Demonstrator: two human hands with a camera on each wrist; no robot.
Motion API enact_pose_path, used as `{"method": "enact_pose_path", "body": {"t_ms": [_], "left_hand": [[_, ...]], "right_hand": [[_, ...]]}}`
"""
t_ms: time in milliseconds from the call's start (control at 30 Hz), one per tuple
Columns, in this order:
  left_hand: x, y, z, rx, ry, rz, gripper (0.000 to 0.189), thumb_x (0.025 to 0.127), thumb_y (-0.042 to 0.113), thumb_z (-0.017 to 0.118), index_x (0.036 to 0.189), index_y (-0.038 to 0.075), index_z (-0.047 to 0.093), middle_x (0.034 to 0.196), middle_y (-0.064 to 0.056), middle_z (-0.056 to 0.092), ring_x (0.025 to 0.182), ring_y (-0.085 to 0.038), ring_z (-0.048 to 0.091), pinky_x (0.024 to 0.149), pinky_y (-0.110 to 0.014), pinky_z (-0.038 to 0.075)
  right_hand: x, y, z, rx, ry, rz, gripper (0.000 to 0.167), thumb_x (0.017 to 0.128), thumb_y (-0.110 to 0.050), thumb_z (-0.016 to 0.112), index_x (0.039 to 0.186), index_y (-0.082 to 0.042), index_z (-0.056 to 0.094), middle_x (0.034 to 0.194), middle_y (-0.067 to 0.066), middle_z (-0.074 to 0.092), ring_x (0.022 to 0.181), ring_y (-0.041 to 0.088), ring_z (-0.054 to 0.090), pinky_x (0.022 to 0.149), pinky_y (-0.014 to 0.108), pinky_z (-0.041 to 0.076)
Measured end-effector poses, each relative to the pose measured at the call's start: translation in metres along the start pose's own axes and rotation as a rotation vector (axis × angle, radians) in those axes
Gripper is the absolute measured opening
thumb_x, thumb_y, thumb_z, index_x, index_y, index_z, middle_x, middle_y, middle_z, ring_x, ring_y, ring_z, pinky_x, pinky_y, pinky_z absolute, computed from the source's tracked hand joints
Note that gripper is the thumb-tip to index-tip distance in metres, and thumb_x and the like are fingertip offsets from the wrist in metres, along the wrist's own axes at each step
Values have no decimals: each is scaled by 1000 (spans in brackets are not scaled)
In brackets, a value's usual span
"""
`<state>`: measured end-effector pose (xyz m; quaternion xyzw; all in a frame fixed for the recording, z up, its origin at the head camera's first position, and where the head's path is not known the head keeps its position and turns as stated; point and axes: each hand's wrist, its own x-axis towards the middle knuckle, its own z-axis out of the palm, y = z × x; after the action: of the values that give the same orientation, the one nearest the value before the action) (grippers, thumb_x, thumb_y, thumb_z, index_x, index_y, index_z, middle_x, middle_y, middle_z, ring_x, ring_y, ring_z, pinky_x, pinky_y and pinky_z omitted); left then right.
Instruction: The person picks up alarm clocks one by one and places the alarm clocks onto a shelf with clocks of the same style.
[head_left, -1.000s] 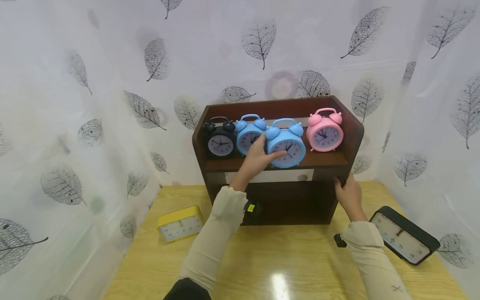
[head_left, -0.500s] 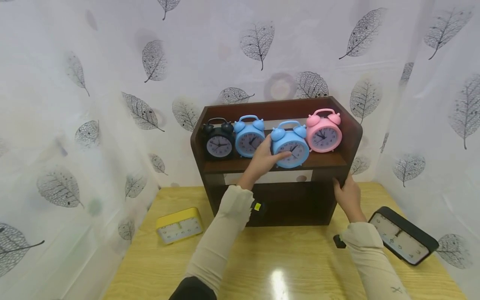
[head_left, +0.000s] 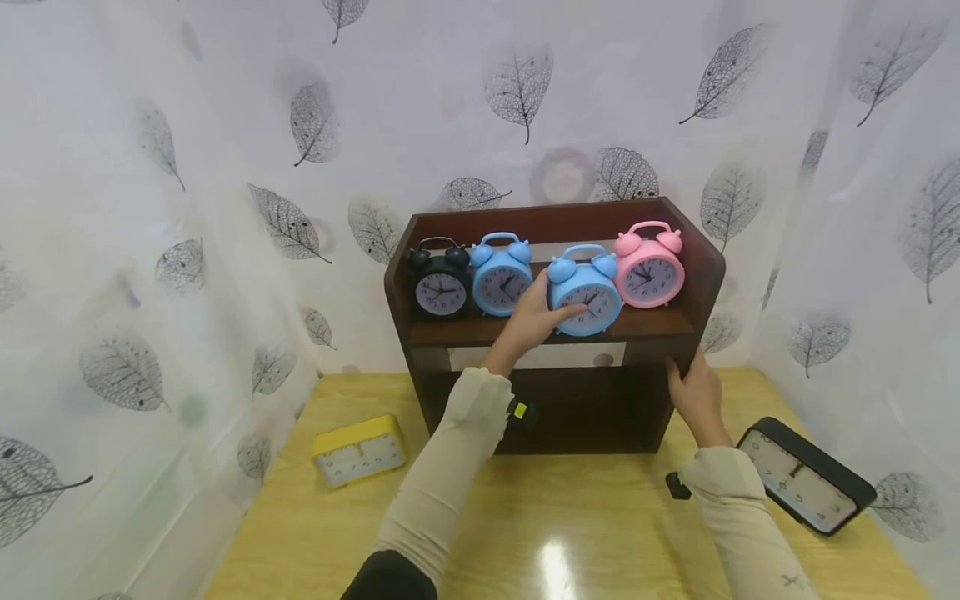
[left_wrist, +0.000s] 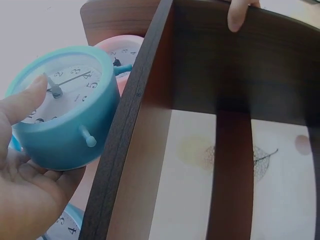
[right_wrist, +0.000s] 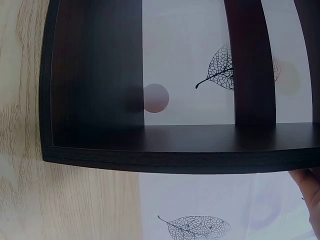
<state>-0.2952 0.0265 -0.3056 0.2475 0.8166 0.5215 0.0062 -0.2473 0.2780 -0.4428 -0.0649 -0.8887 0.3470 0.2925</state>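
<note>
My left hand (head_left: 528,321) grips a light blue twin-bell alarm clock (head_left: 591,304) at the front edge of the upper shelf. Its thumb lies over the clock face, the fingers behind the body, as the left wrist view shows. That clock overlaps the lower left of a pink alarm clock (head_left: 650,279) in the head view. A second blue alarm clock (head_left: 500,283) and a black one (head_left: 438,290) stand to the left. Low on the right side panel, my right hand (head_left: 697,396) holds the dark brown wooden shelf unit (head_left: 705,275), with a fingertip (left_wrist: 237,17) reaching inside.
On the wooden table (head_left: 555,517) a yellow rectangular clock (head_left: 360,454) lies left of the shelf. A black rectangular clock (head_left: 810,479) is at the right, close to my right forearm. A leaf-patterned curtain (head_left: 465,108) surrounds the table at the back and sides.
My left hand has shifted the blue alarm clock to the right and slightly down, closer to the pink one. The right hand stays on the side panel.
</note>
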Motion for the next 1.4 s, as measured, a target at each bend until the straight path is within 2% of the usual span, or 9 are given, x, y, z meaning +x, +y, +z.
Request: {"method": "enact_pose_path", "body": {"t_ms": [233,833,1000,1133,1267,1400], "left_hand": [[6,-2,2,-18,-17,10,71,87,25,67,144,10,27,136,-13,49,125,-26,49,104,-41,41],[12,-9,1,-59,-29,-36,79,87,27,66,148,13,18,138,-13,47,129,-26,45,107,-42,37],[13,-9,2,-73,-26,-23,78,88,26,65,148,14,16,138,-13,46,129,-27,45,107,-44,37],[9,-9,4,-66,-20,-18,79,89,26,63,149,14,13,140,-13,44,130,-26,44,107,-42,37],[0,-10,6,-29,-15,-50,76,92,24,59,151,14,12,142,-12,44,130,-25,45,107,-40,37],[-7,-9,8,25,19,-79,72,94,22,56,151,15,13,145,-12,42,133,-25,43,108,-39,37]], "right_hand": [[0,2,2,-9,13,-9,41,89,-12,53,119,14,43,102,46,53,93,62,50,78,65,37],[1,3,4,-9,38,-30,39,87,-10,55,115,15,44,97,46,54,88,63,49,76,65,37],[3,3,4,1,41,-25,39,87,-10,55,115,15,44,97,46,54,89,63,49,76,65,36],[4,1,4,3,31,-19,40,88,-11,54,117,15,43,100,46,53,92,63,49,78,65,36],[3,2,4,8,29,-17,42,88,-11,55,119,15,43,102,46,53,93,62,49,79,65,37],[2,3,4,12,39,-20,41,87,-11,55,117,15,44,101,46,53,91,63,49,78,65,37]]}}
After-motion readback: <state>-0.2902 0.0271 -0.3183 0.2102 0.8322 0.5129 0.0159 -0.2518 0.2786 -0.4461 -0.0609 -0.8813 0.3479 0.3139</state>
